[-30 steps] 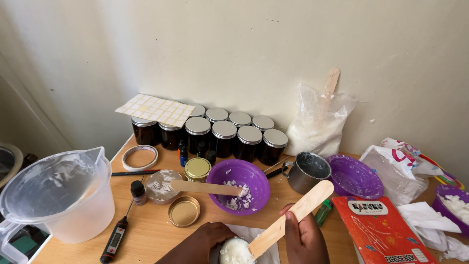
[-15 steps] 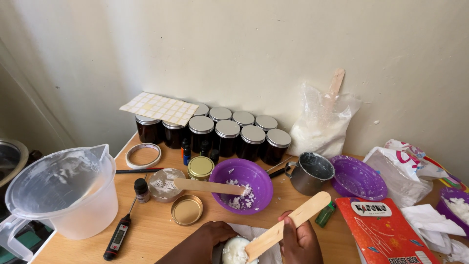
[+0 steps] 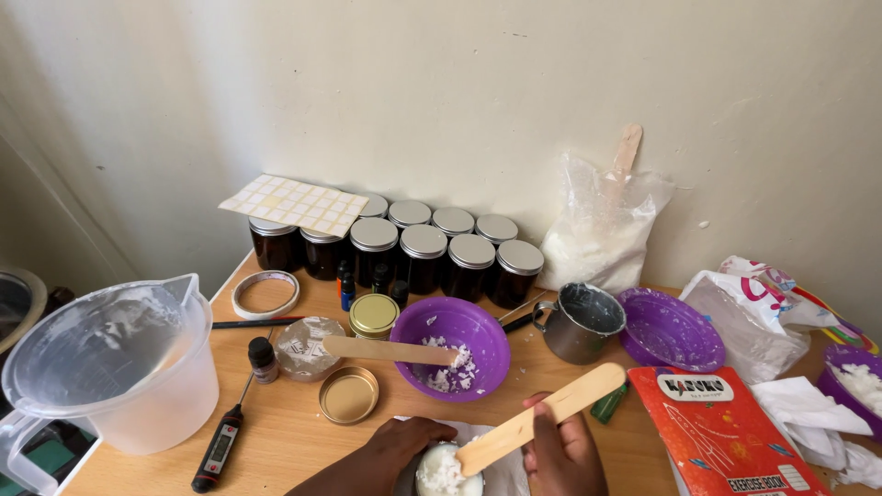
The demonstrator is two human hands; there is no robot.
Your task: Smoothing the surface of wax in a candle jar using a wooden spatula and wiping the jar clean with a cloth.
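Observation:
At the bottom edge of the head view my left hand [image 3: 390,450] wraps around a small container of white flakes [image 3: 444,470], only partly in frame. My right hand [image 3: 562,452] grips a flat wooden stick [image 3: 542,418] whose lower end rests in those flakes. Just beyond sits a purple bowl [image 3: 450,349] holding some white flakes, with a second wooden stick [image 3: 386,349] lying across its rim.
Dark glass jars with silver lids [image 3: 423,248] line the wall, a sheet of labels [image 3: 294,204] on top. A large plastic jug [image 3: 115,363] stands left, with a thermometer [image 3: 220,445], tape roll [image 3: 265,294], gold lid [image 3: 349,395]. Metal cup [image 3: 579,321], purple plate [image 3: 671,329], wax bag [image 3: 602,230], red book [image 3: 726,432] lie right.
The wooden stick in my right hand has dropped lower, its tip now in the white flakes. My left hand stays around the container.

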